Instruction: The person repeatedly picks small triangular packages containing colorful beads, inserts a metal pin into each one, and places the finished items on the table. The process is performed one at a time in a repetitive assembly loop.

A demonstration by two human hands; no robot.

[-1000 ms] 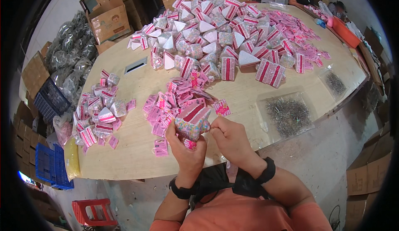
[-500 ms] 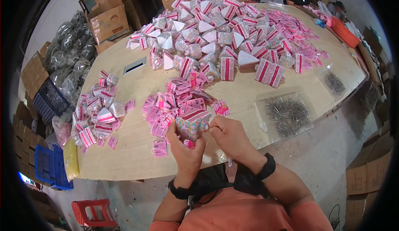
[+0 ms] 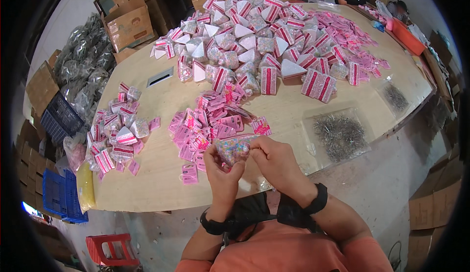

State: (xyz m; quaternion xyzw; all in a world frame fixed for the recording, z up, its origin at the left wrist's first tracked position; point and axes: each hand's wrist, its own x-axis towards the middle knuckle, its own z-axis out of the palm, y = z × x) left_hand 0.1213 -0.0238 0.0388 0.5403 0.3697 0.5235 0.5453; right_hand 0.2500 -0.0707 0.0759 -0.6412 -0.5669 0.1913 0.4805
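Note:
My left hand [image 3: 223, 176] is wrapped round a toy cake slice [image 3: 232, 150] with a multicoloured sprinkle side, held just above the table's near part. At the slice's right edge my right hand [image 3: 278, 163] is closed in a pinch; whatever lies between its fingertips is too small to make out. A bit of pink shows under the slice by the left thumb. Just beyond both hands lies a heap of pink printed cards [image 3: 215, 118], and one loose card with a loop [image 3: 189, 174] rests left of my left hand.
A large heap of cake slices [image 3: 245, 44] covers the table's far side, with more pink cards [image 3: 342, 29] on its right. Slices with cards [image 3: 120, 137] lie at left. Small metal pins [image 3: 341, 134] fill a clear bag at right. A red stool [image 3: 111, 249] stands lower left.
The slice has tilted in my left hand, so its striped face has turned away and the sprinkle side shows more. My right hand has come slightly closer over its right edge.

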